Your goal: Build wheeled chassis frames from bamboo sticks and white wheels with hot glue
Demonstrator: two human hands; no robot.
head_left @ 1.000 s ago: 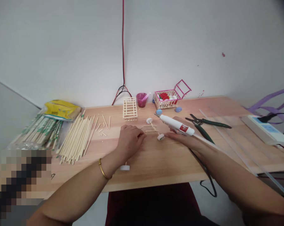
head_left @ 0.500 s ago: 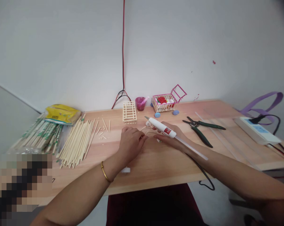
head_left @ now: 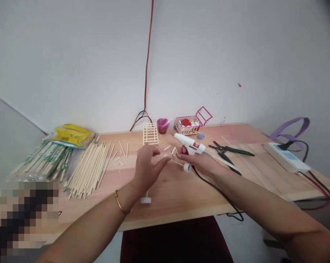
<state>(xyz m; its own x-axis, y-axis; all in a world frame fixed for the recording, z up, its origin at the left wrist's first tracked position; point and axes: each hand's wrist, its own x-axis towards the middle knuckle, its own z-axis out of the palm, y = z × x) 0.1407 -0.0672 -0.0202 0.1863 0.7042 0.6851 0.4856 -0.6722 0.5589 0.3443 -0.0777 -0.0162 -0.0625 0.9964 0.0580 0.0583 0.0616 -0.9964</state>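
Your right hand (head_left: 202, 162) was closed around the white glue gun (head_left: 189, 143), its nozzle pointing toward the far edge of the table (head_left: 181, 190). The same hand's fingers also pinched the small stick-and-wheel assembly (head_left: 178, 160), lifting it just above the table near the middle. This grip probably kept gun and workpiece together, so the joint stayed within reach of the nozzle. Your left hand (head_left: 145, 168) was raised beside the assembly, fingers loosely spread and extended toward it; whether a fingertip touched a stick cannot be told. The hands were close together but not joined.

One white wheel on a short stick (head_left: 145, 199) lay near the front edge, just below your left wrist. A heap of bare sticks (head_left: 89, 164) and a bundle of wrapped sticks (head_left: 44, 159) occupied the left side. A stick crate (head_left: 150, 133), a pink cup (head_left: 162, 125) and a pink cart (head_left: 191, 123) stood along the far edge. Green-handled pliers (head_left: 230, 151) lay right of the gun. The gun's black cord (head_left: 217, 191) trailed over the front edge, beneath your right forearm.
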